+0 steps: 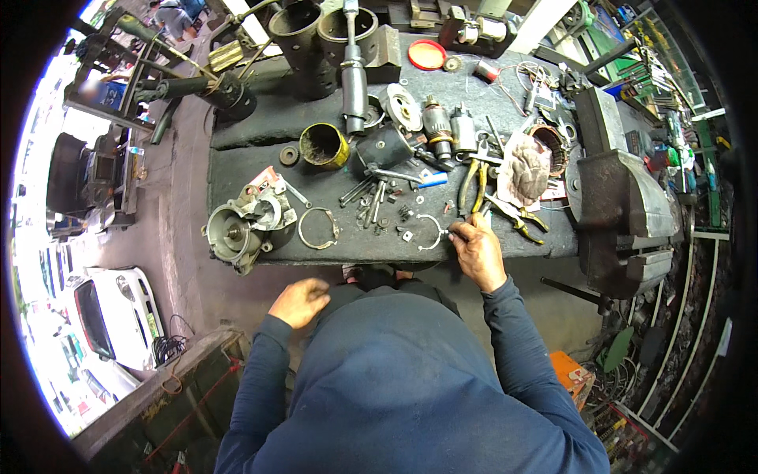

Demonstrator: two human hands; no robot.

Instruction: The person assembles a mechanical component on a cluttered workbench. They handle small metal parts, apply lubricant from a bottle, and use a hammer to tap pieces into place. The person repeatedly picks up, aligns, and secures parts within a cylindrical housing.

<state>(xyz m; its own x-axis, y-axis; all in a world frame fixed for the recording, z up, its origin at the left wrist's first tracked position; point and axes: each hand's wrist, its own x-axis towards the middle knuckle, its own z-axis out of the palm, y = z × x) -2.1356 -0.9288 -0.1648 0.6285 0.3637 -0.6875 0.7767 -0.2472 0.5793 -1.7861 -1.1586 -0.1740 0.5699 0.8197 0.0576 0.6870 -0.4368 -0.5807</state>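
- Apparently, open ring (440, 231) is pinched by right hand (480, 251) near bench (529, 247) front edge.
- Bolts (377, 201) should be left undisturbed.
- Grip of left hand (298, 303) cannot be told.

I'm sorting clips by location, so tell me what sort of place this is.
Probably a motor repair workshop: a heavy bench vise, yellow-handled pliers and dismantled motor parts are at the dark workbench.

A workbench (253, 162) (dark-topped) carries pliers (466, 188) and bolts (377, 201).

Labels, numbers, signs — none clear enough to read.
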